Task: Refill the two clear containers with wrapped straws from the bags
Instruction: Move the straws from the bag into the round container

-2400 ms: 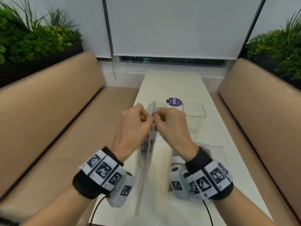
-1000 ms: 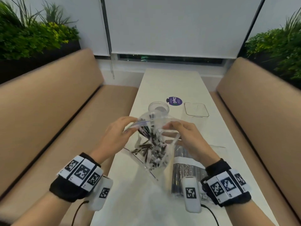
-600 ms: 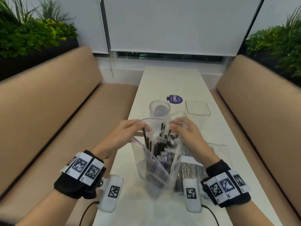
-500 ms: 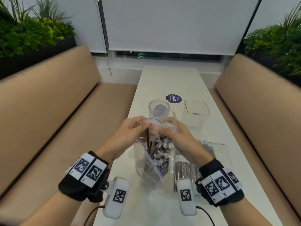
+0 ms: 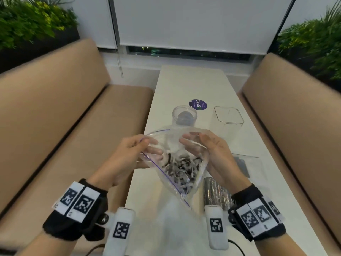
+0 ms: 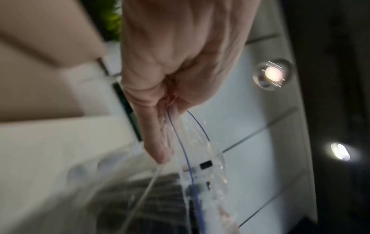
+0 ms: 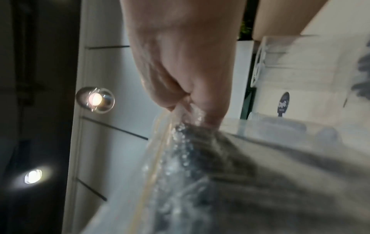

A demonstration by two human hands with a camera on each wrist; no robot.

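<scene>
From my remote seat I see both hands up over the near half of the white table [image 5: 193, 84], spreading a clear zip bag [image 5: 177, 156] between them. My left hand [image 5: 127, 156] pinches the bag's left rim, thumb and curled fingers closed on the plastic where the thin blue seal line runs; the left wrist view shows that same pinch from below, the blue line trailing down out of the fingers [image 6: 156, 129]. My right hand [image 5: 212, 154] grips the opposite rim, fingers curled over the edge into the mouth, and the right wrist view shows the plastic squeezed between thumb and fingers [image 7: 202, 101]. The mouth is pulled wide and faces up towards me; inside lie the wrapped straws [image 5: 181, 169], a dark and pale jumble gathered low in the bag, whose bottom corner hangs towards the tabletop. Beyond the bag stands the round clear container [image 5: 184, 116], partly behind the bag's far rim, and to its right, apart from it, the square clear container [image 5: 228, 117]; I see no straws in either. A second bag [image 5: 238, 167] with dark contents lies flat on the table under my right forearm. A round purple sticker [image 5: 198, 104] sits just behind the round container. Tan benches [image 5: 55, 100] flank the table
</scene>
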